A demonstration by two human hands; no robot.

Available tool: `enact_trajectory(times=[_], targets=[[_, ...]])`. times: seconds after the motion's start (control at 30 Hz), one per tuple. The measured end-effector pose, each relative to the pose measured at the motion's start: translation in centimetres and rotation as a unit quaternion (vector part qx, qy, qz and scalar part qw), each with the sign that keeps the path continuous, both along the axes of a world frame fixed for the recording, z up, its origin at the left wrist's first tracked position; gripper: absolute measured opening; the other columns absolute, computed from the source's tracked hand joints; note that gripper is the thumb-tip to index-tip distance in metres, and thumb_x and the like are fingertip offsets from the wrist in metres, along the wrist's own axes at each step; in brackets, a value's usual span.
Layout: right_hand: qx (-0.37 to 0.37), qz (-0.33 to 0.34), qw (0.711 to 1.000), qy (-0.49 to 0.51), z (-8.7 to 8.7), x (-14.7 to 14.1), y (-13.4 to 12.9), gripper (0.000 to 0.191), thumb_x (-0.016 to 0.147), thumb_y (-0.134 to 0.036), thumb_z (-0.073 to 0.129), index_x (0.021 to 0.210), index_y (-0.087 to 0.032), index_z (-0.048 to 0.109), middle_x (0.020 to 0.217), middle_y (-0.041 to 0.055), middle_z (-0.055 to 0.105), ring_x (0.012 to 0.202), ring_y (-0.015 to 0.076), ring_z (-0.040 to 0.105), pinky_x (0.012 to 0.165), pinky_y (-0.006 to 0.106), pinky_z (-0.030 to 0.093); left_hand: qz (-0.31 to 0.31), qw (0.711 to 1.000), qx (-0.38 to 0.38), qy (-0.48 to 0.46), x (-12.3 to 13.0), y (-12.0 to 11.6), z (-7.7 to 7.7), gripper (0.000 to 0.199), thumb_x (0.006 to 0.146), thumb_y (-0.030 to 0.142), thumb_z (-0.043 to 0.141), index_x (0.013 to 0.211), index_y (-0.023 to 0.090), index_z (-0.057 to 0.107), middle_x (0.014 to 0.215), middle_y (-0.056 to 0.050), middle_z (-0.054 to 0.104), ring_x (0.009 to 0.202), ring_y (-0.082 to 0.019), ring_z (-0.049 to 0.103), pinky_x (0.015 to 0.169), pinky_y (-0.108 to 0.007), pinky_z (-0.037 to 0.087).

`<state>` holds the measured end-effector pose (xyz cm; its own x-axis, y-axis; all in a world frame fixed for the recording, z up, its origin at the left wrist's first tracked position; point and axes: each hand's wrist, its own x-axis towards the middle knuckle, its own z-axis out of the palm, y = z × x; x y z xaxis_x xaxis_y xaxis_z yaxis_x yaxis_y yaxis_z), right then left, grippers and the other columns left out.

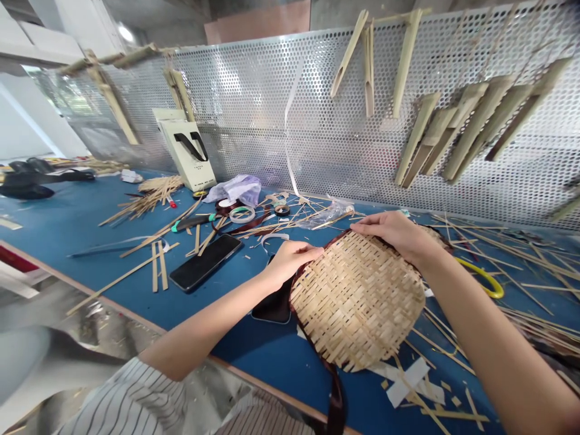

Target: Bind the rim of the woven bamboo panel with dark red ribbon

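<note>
A rounded woven bamboo mat (360, 296) is held up off the blue table, tilted toward me. Dark brown ribbon (336, 393) edges its left and top sides, and a loose tail hangs down at the lower left. My left hand (290, 261) pinches the upper left edge, thumb and fingers together. At the top edge, my right hand (389, 232) grips the rim with its fingers closed. Parts of the fingers behind the mat are hidden. A dark phone (272, 305) lies partly under my left hand and the mat.
Another phone (206, 263), a green-handled cutter (194, 222), tape rolls (241, 214) and many bamboo strips (154, 196) lie on the blue table (217, 314). A yellow ring (492, 284) is right of the mat. Behind stands a perforated metal panel (254, 109) with bamboo pieces hanging.
</note>
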<state>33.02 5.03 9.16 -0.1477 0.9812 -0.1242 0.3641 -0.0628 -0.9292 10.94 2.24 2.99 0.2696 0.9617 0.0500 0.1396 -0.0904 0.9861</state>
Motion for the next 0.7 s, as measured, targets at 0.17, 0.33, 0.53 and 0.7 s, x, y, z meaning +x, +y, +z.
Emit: enact_trajectory(times=[0.17, 0.33, 0.53, 0.7], targets=[[0.015, -0.015, 0.999, -0.04, -0.2, -0.2, 0.1, 0.03, 0.063, -0.043, 0.075, 0.068, -0.014, 0.068, 0.063, 0.0029, 0.061, 0.053, 0.013, 0.052, 0.047, 0.022, 0.037, 0.0, 1.0, -0.003, -0.024, 0.3, -0.2, 0.1, 0.03, 0.071, 0.044, 0.067, 0.065, 0.015, 0.064, 0.062, 0.002, 0.056, 0.062, -0.011, 0.05, 0.061, -0.024, 0.033], [0.018, -0.034, 0.999, -0.038, -0.5, -0.6, 0.2, 0.023, 0.063, -0.036, 0.075, 0.064, -0.014, 0.068, 0.061, 0.0019, 0.061, 0.054, 0.0125, 0.052, 0.049, 0.022, 0.037, 0.0, 0.991, -0.083, -0.103, 0.4, -0.3, 0.2, 0.028, 0.065, 0.04, 0.073, 0.061, 0.014, 0.062, 0.057, 0.004, 0.053, 0.057, -0.009, 0.047, 0.057, -0.022, 0.032], [0.025, -0.046, 0.999, 0.009, -0.2, -0.3, 0.2, 0.029, 0.059, -0.039, 0.076, 0.072, -0.014, 0.07, 0.067, 0.0034, 0.064, 0.057, 0.0135, 0.055, 0.052, 0.022, 0.041, -0.017, 0.98, -0.142, -0.139, 0.0, -0.7, 1.0, 0.032, 0.07, 0.045, 0.068, 0.066, 0.014, 0.062, 0.065, -0.001, 0.062, 0.06, -0.012, 0.057, 0.059, -0.024, 0.041], [0.117, -0.059, 0.991, 0.017, 1.8, 0.2, -1.5, 0.042, 0.059, -0.049, 0.076, 0.082, -0.015, 0.072, 0.066, 0.0023, 0.063, 0.055, 0.0126, 0.053, 0.051, 0.024, 0.04, -0.061, 0.986, -0.078, -0.131, -0.7, -2.1, 3.7, 0.028, 0.063, 0.018, 0.076, 0.088, 0.016, 0.065, 0.083, -0.001, 0.068, 0.074, -0.014, 0.063, 0.071, -0.025, 0.048]])
